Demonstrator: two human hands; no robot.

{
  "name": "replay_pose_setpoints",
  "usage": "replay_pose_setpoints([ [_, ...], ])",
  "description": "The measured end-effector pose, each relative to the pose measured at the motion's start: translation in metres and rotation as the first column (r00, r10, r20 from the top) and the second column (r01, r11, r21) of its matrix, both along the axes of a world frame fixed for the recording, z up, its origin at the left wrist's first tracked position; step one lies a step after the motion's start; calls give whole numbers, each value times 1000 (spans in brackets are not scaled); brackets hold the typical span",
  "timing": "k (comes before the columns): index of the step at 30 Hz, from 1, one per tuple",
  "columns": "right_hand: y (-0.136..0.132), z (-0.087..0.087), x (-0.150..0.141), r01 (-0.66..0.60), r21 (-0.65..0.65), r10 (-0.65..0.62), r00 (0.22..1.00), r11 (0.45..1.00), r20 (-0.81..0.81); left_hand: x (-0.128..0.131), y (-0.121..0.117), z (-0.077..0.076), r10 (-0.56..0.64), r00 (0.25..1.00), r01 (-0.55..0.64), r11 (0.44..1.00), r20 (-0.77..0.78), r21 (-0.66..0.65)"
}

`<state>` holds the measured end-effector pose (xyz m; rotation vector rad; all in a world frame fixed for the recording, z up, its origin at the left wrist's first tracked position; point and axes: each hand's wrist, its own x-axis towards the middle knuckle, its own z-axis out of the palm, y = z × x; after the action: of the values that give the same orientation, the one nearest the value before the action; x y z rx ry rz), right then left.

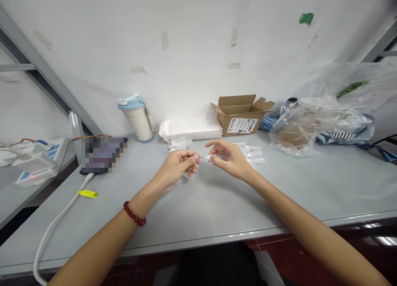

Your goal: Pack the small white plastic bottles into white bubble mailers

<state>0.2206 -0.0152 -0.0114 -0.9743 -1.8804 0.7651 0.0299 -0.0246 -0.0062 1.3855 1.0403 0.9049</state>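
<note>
Behind, white wall (192,38): rises across the back of the workspace, with strips of tape on it and a green piece near its upper right.
Gray table (217,207): stretches below the wall, a person's bare arms reaching over its near edge.
Clear plastic bags (297,131): bunched at the right over blue material, a round-topped container showing through.
Cardboard box (237,116): stands open near the wall, flaps up, a white label on its front.
White stack (194,129): lies flat just beside the box, at its left.
Tumbler (137,118): cream, with a blue lid, upright left of the stack.
Phone (104,153): rests at the left of the table, its screen pixelated, a white cable (57,215) attached and tagged yellow.
Right hand (228,158): closed in a pinch on a clear tube (221,157), held above the table's middle, its white tip toward the other hand.
Left hand (181,164): thumb and fingers closed on a small piece (202,157) at that tip, too small to identify; dark red bracelet (134,214) on the wrist.
Loose tubes (254,154): lie in a group beyond the right hand, others beside the left.
</note>
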Motion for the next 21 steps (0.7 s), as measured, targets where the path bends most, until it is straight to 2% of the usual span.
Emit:
replay_pose_setpoints([
  [7, 0, -2, -1, -8, 41, 8, 1000, 999, 1, -1, 0, -3, -16, 998, 20, 997, 60, -76],
  [12, -2, -3, -3, 7, 88, -6, 1000, 996, -10, -2, 3, -5, -33, 982, 62, 987, 184, -151],
  [21, -2, -1, -2, 15, 67, -12, 999, 998, -41, 1, 3, -6, -34, 960, 99, 970, 279, -221],
])
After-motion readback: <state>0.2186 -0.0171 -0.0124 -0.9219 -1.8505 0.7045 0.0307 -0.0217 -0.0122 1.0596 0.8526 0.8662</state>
